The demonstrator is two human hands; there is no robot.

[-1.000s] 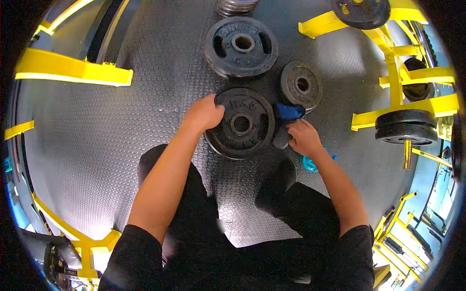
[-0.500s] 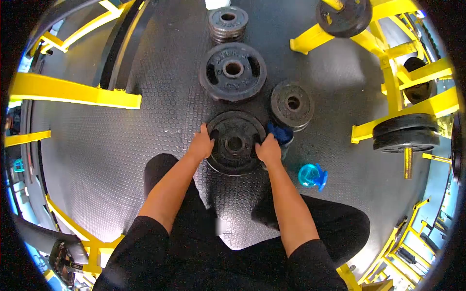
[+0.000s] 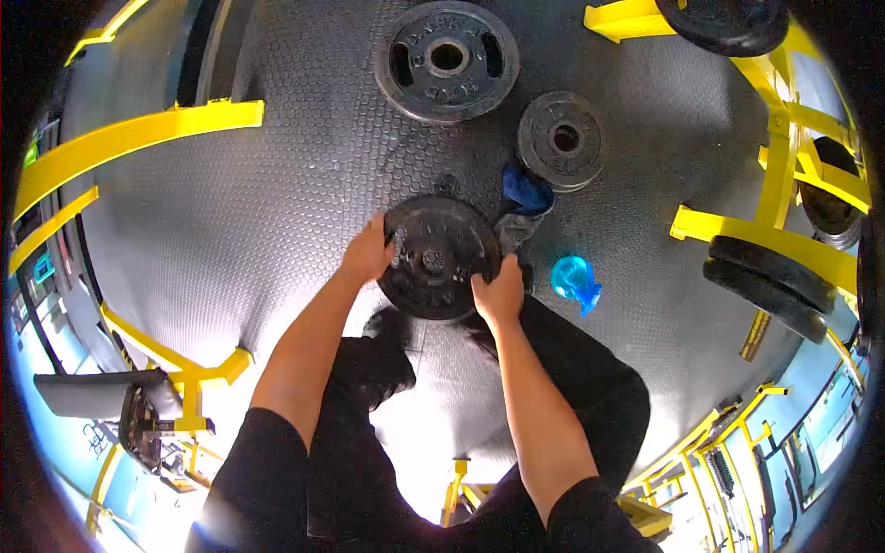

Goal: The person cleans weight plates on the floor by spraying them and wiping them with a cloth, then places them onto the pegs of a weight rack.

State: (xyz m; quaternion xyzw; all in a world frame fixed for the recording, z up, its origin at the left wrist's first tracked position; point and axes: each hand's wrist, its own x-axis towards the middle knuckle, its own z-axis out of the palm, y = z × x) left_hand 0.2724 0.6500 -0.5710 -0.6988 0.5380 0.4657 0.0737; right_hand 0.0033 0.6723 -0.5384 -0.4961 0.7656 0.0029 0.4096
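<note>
A large black weight plate (image 3: pixel 439 297) is between my two hands, in front of my knees. My left hand (image 3: pixel 368 249) grips its left rim, fingers partly hidden by the plate. On the right side, my right hand (image 3: pixel 499 293) is closed on the rim with the thumb on top. Beyond it, another large plate (image 3: pixel 449 97) lies flat on the textured floor. To its right is a smaller stack of plates (image 3: pixel 539 138), with a dark blue cloth (image 3: pixel 527 190) beside it. A blue transparent bottle (image 3: pixel 572 276) is right of my right hand.
Yellow rack legs (image 3: pixel 217 115) reach in from the left. On the right, a yellow frame (image 3: pixel 782 175) carries black plates (image 3: pixel 770 286). A padded bench (image 3: pixel 92 394) is at lower left. Black rubber flooring (image 3: pixel 313 175) lies underneath.
The held plate now appears closer and off the floor, between my hands. The view has shifted, so the other plates sit higher in it. My legs have changed position.
</note>
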